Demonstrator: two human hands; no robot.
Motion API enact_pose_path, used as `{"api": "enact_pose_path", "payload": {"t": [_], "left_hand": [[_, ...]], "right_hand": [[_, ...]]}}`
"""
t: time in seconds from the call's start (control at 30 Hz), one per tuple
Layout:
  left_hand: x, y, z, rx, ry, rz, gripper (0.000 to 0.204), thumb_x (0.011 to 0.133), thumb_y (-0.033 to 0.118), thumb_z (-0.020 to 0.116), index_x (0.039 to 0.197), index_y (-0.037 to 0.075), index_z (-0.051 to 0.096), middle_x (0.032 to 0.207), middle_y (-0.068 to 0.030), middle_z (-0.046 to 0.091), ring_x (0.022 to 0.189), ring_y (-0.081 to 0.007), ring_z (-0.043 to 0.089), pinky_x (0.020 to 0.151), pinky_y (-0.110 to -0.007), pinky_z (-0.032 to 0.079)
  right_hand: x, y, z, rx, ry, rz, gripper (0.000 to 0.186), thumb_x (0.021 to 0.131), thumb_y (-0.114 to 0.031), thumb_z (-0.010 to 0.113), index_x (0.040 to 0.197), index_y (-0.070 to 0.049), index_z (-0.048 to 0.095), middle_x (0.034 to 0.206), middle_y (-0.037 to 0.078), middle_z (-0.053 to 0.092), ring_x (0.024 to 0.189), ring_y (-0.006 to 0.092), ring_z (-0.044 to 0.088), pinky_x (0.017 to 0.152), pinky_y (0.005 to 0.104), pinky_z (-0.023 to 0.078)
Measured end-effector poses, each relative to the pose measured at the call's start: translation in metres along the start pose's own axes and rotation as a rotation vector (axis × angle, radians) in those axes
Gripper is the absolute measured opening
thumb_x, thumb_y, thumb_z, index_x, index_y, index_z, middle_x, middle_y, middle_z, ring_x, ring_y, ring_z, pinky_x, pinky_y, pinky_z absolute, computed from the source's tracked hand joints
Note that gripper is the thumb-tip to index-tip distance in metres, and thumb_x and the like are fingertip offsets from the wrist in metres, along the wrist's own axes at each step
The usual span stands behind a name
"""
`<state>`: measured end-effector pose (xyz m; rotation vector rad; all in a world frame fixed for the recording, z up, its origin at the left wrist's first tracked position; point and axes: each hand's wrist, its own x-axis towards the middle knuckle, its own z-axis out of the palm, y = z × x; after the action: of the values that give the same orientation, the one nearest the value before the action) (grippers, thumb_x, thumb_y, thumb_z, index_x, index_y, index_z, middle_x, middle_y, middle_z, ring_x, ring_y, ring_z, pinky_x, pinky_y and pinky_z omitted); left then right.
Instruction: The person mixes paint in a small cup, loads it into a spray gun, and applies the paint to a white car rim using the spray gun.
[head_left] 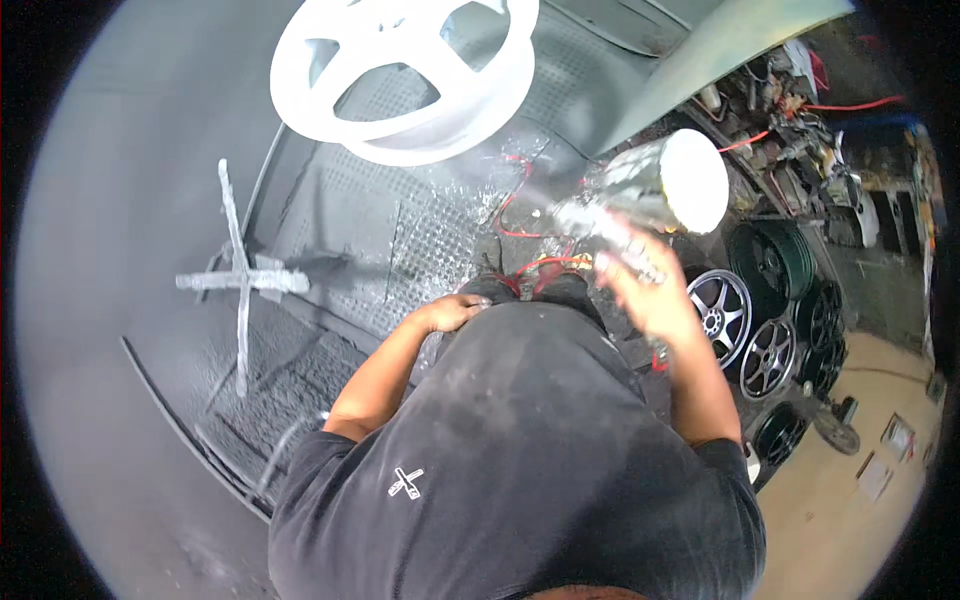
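Observation:
Blurred in my right hand (645, 285) is a metallic spray gun (590, 215), its cylindrical cup with a white top (695, 178) just above the hand. A faint haze hangs off the nozzle toward a white five-spoke wheel (420, 140) raised at the top of the view. A red hose (545, 263) loops below the gun. My left hand (455, 310) rests at my thigh, fingers loosely extended, with nothing visible in it.
Left of me is a paint-coated cross-shaped stand (240, 275) by grey booth walls (90, 230). At right, several dark and silver wheels (770, 355) lie beside a cluttered rack (780, 160). A curved pale panel (690, 70) edges the top right; a tan surface (885, 400) is at far right.

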<state>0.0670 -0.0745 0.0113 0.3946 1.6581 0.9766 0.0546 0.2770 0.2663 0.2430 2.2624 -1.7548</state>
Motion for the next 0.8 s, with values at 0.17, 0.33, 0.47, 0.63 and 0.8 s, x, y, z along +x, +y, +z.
{"api": "enact_pose_path", "payload": {"t": [0.17,0.33,0.47,0.63,0.8], "left_hand": [[0.017,0.005,-0.067,-0.160,0.141,-0.127,0.056,0.103,0.049,0.047,0.132,0.004,0.061,0.127,-0.0124,0.067,0.120,-0.0221,0.059,0.105,-0.037,0.043],[0.055,0.052,-0.102,-1.139,0.415,0.089,0.067,0.105,0.057,0.031,0.148,0.007,0.042,0.143,-0.0134,0.055,0.136,-0.0273,0.047,0.114,-0.043,0.033],[0.095,0.108,-0.120,-1.727,0.701,0.439,0.081,0.101,0.066,0.023,0.156,0.006,0.021,0.159,-0.0145,0.035,0.146,-0.0292,0.034,0.119,-0.048,0.025],[0.122,0.126,-0.130,-1.873,0.896,0.603,0.090,0.097,0.072,0.029,0.156,0.005,0.020,0.161,-0.0161,0.029,0.148,-0.0325,0.031,0.119,-0.051,0.024],[0.109,0.119,-0.143,-1.849,0.878,0.463,0.089,0.096,0.072,0.031,0.154,0.003,0.024,0.157,-0.0179,0.034,0.144,-0.0359,0.036,0.117,-0.051,0.029]], "right_hand": [[-0.017,-0.033,0.033,0.197,-0.192,0.009,0.051,0.090,-0.012,0.073,0.138,-0.003,0.057,0.136,0.014,0.062,0.124,0.0209,0.059,0.108,0.0334,0.041],[0.002,-0.017,0.002,-0.409,0.282,-0.369,0.048,0.093,-0.011,0.069,0.138,-0.002,0.055,0.137,0.017,0.061,0.126,0.0280,0.059,0.107,0.0372,0.043],[0.004,-0.027,-0.017,-0.155,0.409,-0.215,0.048,0.093,-0.012,0.070,0.137,-0.001,0.055,0.133,0.018,0.063,0.122,0.0261,0.060,0.105,0.0375,0.044],[-0.016,-0.046,-0.014,0.046,0.132,-0.037,0.049,0.090,-0.011,0.073,0.135,-0.001,0.058,0.132,0.015,0.065,0.121,0.0217,0.060,0.105,0.0351,0.044],[-0.026,-0.054,-0.021,0.245,-0.156,-0.115,0.050,0.089,-0.010,0.073,0.137,-0.005,0.059,0.132,0.013,0.065,0.125,0.0201,0.059,0.109,0.0332,0.040]]}}
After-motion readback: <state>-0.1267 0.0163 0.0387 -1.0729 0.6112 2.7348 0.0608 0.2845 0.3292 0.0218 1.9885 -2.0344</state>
